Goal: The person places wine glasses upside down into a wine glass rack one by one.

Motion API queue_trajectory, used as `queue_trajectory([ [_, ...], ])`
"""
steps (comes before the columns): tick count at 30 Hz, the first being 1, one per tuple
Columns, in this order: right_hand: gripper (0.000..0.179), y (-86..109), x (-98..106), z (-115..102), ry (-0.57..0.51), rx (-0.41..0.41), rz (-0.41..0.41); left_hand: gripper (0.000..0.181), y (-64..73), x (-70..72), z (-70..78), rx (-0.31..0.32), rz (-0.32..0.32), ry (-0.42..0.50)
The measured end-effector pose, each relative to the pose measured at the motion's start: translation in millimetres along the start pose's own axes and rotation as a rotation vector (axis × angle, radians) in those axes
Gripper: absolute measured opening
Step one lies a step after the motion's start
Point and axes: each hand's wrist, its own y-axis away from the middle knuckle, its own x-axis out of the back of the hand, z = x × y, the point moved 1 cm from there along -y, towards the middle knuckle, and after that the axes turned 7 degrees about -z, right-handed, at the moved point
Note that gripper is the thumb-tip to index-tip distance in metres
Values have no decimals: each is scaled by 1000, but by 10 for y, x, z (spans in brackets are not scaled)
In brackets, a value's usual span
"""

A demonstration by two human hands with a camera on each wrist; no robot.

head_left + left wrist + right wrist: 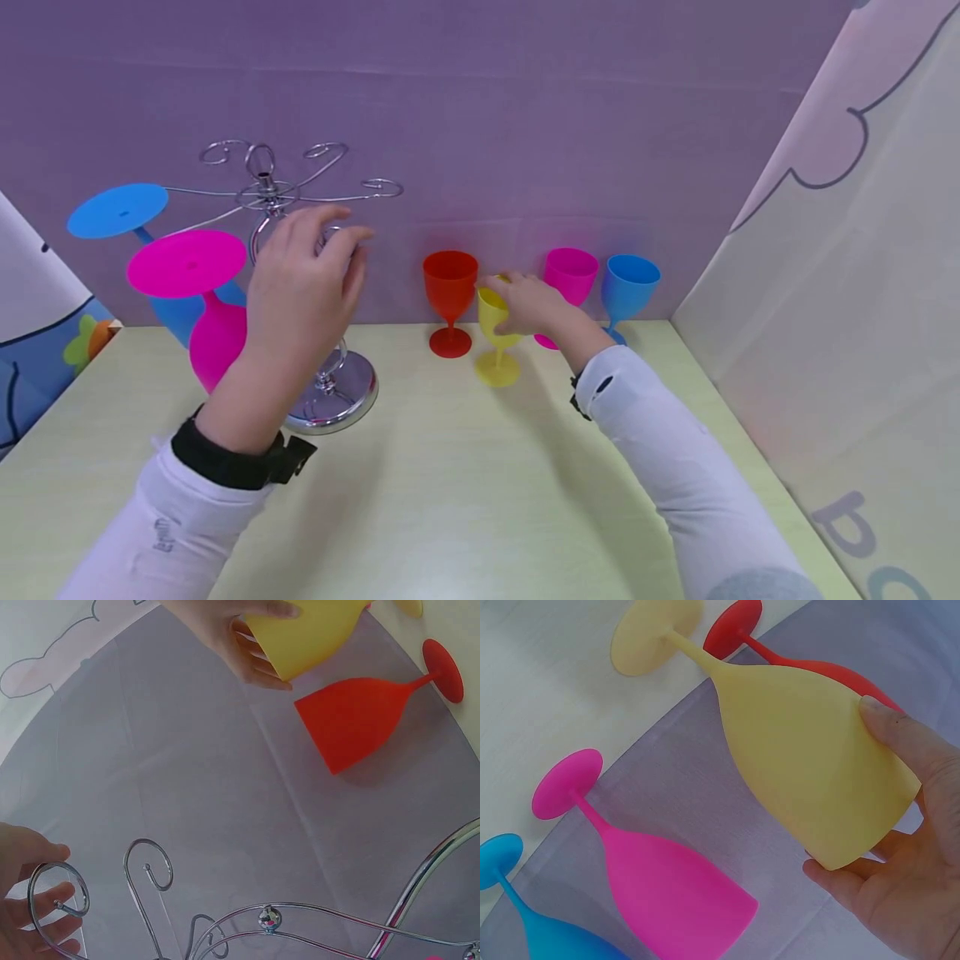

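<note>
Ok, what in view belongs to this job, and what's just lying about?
In the job:
- yellow goblet
- red goblet
- standing pink goblet
- standing blue goblet
- hanging pink goblet
- hanging blue goblet
- metal rack

Just surroundings:
- table
- purple backdrop
- printed panel

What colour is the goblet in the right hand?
Yellow; the goblet shows best in the right wrist view.

The left hand (303, 279) hides part of the silver stand (268, 192), and the right hand (531, 302) covers part of the yellow cup (491, 317).
</note>
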Motion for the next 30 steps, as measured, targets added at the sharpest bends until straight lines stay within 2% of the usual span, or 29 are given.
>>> queue_trajectory([
  [4, 76, 2, -1, -1, -1, 0, 0, 21, -1, 9, -4, 1, 3, 6],
  [12, 77, -1, -5, -13, -7, -5, 5, 18, 11, 25, -46, -1, 55, 26],
  [19, 76, -3, 0, -16, -1, -4, -4, 20, 56, 68, -77, 3, 37, 19],
  [30, 76, -7, -3, 13, -7, -2, 1, 19, 141, 139, -119, -18, 51, 42],
])
